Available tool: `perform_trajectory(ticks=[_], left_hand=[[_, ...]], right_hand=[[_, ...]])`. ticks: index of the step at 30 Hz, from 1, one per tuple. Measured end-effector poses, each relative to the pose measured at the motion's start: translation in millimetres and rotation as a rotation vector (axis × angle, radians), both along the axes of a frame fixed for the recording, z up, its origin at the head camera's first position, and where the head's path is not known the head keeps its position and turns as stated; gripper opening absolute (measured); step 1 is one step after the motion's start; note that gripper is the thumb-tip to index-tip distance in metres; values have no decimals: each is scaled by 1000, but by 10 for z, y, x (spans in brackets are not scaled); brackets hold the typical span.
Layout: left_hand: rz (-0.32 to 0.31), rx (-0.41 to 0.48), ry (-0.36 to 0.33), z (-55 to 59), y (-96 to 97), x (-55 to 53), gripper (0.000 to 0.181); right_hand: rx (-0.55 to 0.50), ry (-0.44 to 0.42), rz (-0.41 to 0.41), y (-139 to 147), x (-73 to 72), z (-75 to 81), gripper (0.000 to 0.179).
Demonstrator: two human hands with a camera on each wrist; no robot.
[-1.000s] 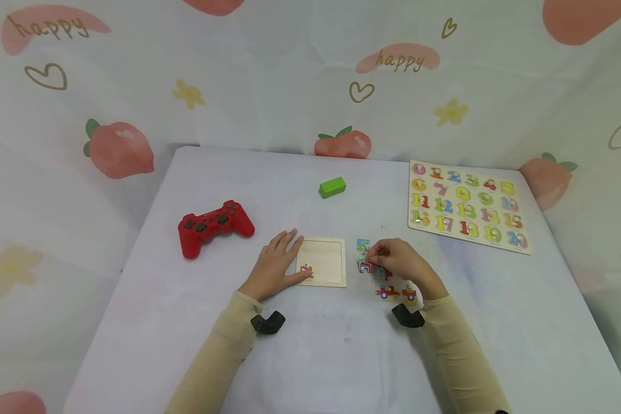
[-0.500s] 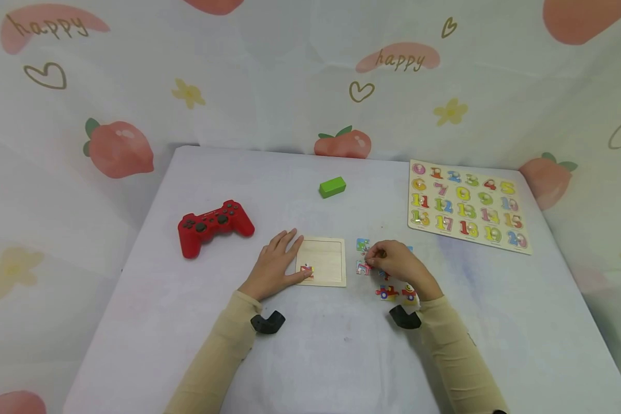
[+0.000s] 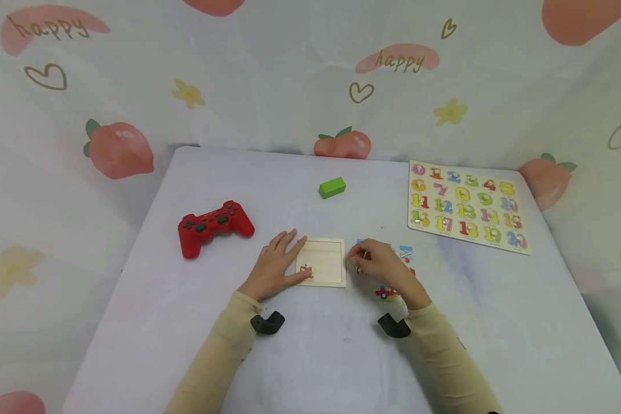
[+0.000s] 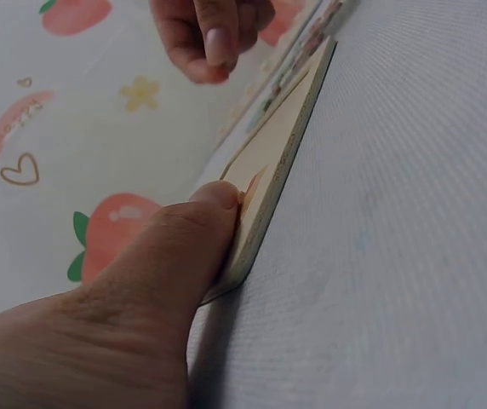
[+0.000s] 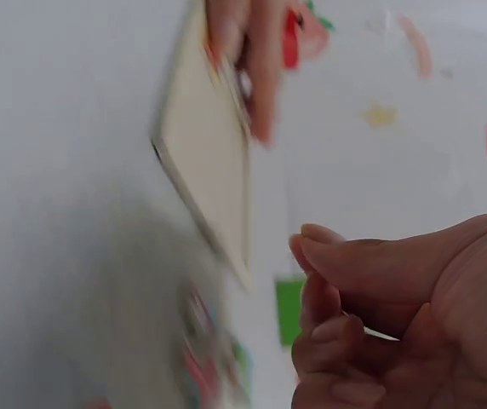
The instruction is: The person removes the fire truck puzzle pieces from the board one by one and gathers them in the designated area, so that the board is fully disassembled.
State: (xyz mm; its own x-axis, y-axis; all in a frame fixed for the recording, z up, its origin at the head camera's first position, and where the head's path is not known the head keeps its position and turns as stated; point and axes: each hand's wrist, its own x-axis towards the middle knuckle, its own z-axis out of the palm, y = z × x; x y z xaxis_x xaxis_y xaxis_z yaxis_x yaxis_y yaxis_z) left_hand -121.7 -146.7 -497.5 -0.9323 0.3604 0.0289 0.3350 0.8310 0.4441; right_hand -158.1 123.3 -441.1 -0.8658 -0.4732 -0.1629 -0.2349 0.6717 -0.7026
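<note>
My left hand [image 3: 273, 267] rests at the left edge of a square wooden puzzle tray [image 3: 327, 259], thumb across its lower left corner. A small red-and-yellow puzzle piece [image 3: 308, 268] lies in that corner, partly under the thumb [image 4: 180, 234]. Just right of the tray is my right hand [image 3: 388, 265], raised above the cloth. Its thumb [image 5: 380, 260] and index finger meet at the tips, the other fingers curl in, and no piece shows between them. Beneath and around it lie several loose pieces, including a red vehicle piece [image 3: 386, 293] and a blue one [image 3: 406, 252]; the hand hides some.
A red game controller [image 3: 216, 227] lies at the left. A green block [image 3: 333, 188] sits toward the back. At the back right is a number puzzle board [image 3: 468, 207]. White cloth [image 3: 310, 362] covers the table, with a printed curtain [image 3: 269, 69] behind.
My right hand has moved left from over the loose pieces toward the tray's right edge, uncovering pieces on its right side. My left hand and the tray have stayed in place.
</note>
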Motion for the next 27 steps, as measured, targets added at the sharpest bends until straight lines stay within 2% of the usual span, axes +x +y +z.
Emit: perform_trajectory(ticks=[4,8,15,23,27], left_hand=[[-18,17,-33,2,-26,-4,81],[-49,37,-66,22,-54,-10,90],[-90,23,-51,8,-86,-22,101],[-100,27,-21,-9,-96,-12,100],[-104,26,-29,-14,-93,-8,101]], right_hand=[[-15,35,80,-256,88,-112,9],[-7,54,112,-475,164,-192,14],[3,106,104,-678,254,-193,17],[5,71,39,-757,286,-170,14],[-13,69,11,-776,284,-170,10]])
